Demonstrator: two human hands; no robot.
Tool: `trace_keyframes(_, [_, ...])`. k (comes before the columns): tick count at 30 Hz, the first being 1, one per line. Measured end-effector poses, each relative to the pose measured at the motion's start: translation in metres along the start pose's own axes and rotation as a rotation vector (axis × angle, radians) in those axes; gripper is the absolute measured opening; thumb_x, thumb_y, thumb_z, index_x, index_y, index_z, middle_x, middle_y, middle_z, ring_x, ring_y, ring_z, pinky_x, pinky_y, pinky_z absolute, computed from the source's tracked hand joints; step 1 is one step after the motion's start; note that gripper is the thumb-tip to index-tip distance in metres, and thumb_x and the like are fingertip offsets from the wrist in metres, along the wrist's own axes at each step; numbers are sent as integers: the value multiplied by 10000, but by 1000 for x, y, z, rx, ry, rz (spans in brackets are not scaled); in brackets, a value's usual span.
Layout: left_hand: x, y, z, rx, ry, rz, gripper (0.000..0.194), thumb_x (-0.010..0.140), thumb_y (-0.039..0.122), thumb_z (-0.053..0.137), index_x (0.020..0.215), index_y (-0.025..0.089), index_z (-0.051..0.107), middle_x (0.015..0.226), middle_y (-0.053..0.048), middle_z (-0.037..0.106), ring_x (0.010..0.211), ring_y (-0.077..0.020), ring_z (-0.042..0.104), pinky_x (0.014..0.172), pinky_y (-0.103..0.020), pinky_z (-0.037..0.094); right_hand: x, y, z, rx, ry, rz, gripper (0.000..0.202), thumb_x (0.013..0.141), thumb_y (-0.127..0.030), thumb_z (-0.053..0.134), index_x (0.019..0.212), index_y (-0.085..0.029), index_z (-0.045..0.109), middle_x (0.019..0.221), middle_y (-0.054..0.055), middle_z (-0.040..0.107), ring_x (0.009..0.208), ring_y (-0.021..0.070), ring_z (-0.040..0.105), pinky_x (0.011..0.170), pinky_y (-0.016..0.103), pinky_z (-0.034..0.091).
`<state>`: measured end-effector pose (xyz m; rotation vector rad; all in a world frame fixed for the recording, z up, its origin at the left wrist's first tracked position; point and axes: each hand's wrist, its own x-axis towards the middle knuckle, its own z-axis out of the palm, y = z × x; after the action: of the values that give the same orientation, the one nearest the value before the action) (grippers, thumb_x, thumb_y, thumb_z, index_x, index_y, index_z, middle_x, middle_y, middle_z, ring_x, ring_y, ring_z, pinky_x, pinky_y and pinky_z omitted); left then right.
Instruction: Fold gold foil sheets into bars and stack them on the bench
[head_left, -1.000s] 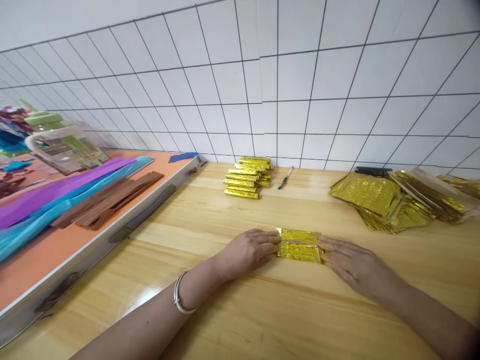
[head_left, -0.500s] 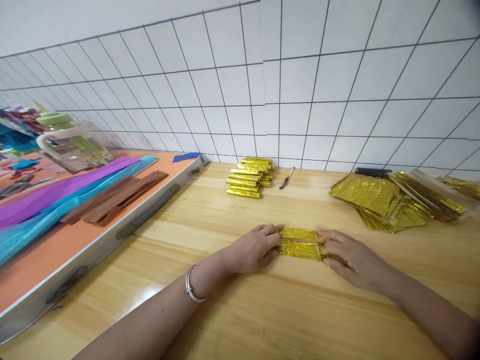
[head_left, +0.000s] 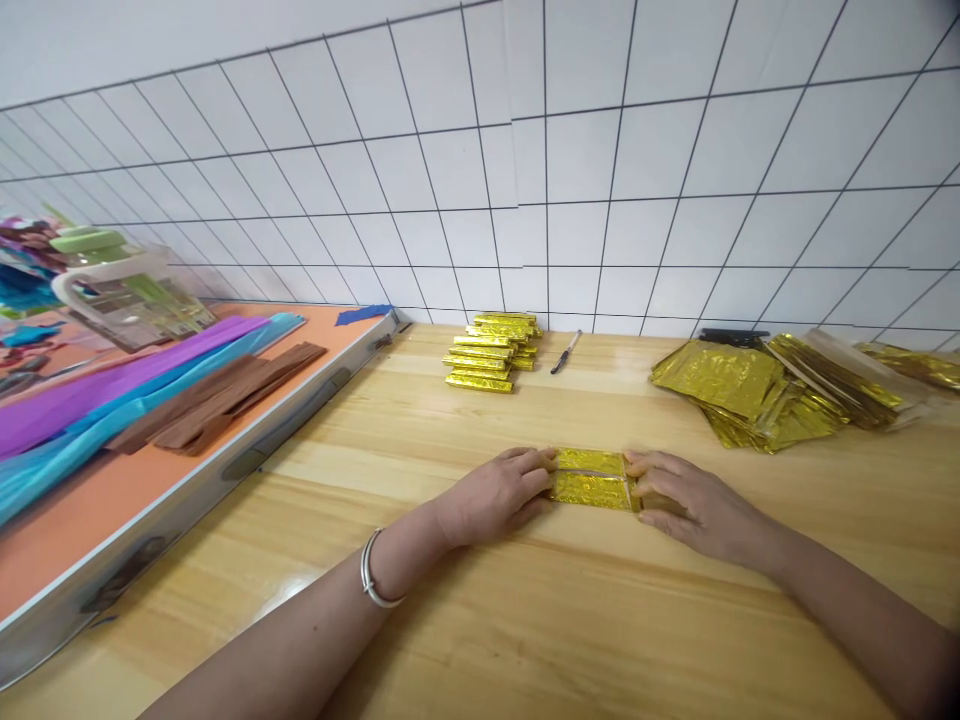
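Note:
A folded piece of gold foil paper (head_left: 592, 477) lies flat on the wooden table, with a pale line running along its middle. My left hand (head_left: 501, 492) grips its left end, the fingers curled and partly hiding that edge. At the right end, the bent fingers of my right hand (head_left: 686, 503) hold the edge and press it to the table; its thumb side is partly hidden. Beyond my hands, several narrow folded gold strips (head_left: 491, 352) are stacked near the wall. Loose gold foil sheets (head_left: 724, 385) lie in a heap at the right.
A pen (head_left: 566, 352) lies between the strips and the heap. On the left stands an orange-topped board (head_left: 247, 400) with a raised grey edge, bearing brown strips (head_left: 217, 400), purple and blue paper (head_left: 135, 385) and a clear container (head_left: 139, 295). A tiled wall closes the back.
The whole view has shifted slightly, so things sit a little further left. Both hands stay at the two ends of the gold foil paper, which looks unchanged.

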<state>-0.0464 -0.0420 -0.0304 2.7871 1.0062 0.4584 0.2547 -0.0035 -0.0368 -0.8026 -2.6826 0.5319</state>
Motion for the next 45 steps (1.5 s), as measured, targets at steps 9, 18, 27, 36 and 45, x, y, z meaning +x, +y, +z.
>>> trace_keyframes(9, [-2, 6, -5, 165, -20, 106, 252, 946, 207, 324, 1099, 123, 505, 1184, -143, 562, 1218, -206, 442, 1019, -389, 395, -1, 1, 7, -118, 84, -55, 194, 869, -294, 480, 1015, -242, 598, 1228, 52, 557, 1258, 209, 390, 1030, 404, 376])
trace_keyframes(18, [0, 8, -8, 70, 1, 46, 225, 940, 208, 328, 1060, 161, 513, 1164, -103, 574, 1147, -177, 504, 988, -348, 418, -4, 1, 9, -250, 170, -162, 214, 874, -174, 451, 1026, -202, 600, 1180, 73, 606, 1187, 196, 481, 1028, 385, 401])
trace_keyframes(27, [0, 8, -2, 42, 35, -33, 137, 918, 247, 394, 962, 169, 498, 1044, -96, 606, 1003, -178, 582, 908, -330, 460, -2, 3, 18, -252, 200, -40, 280, 883, -204, 425, 1135, -183, 545, 1214, 85, 586, 1142, 204, 522, 1008, 392, 423])
trace_keyframes(36, [-1, 5, 3, 87, 32, 11, 155, 925, 158, 367, 990, 166, 507, 1180, -83, 568, 1126, -166, 519, 1006, -338, 392, -4, 2, 15, -296, 159, -96, 213, 883, -244, 459, 1055, -204, 578, 1220, 77, 578, 1196, 205, 472, 1046, 409, 375])
trace_keyframes(45, [-3, 5, 10, 2, 80, -77, 132, 921, 179, 394, 948, 171, 523, 1153, -66, 597, 1127, -173, 521, 994, -347, 402, -5, 1, 15, -280, 166, -121, 166, 879, -214, 466, 1002, -209, 578, 1202, 69, 586, 1205, 193, 459, 1054, 401, 365])
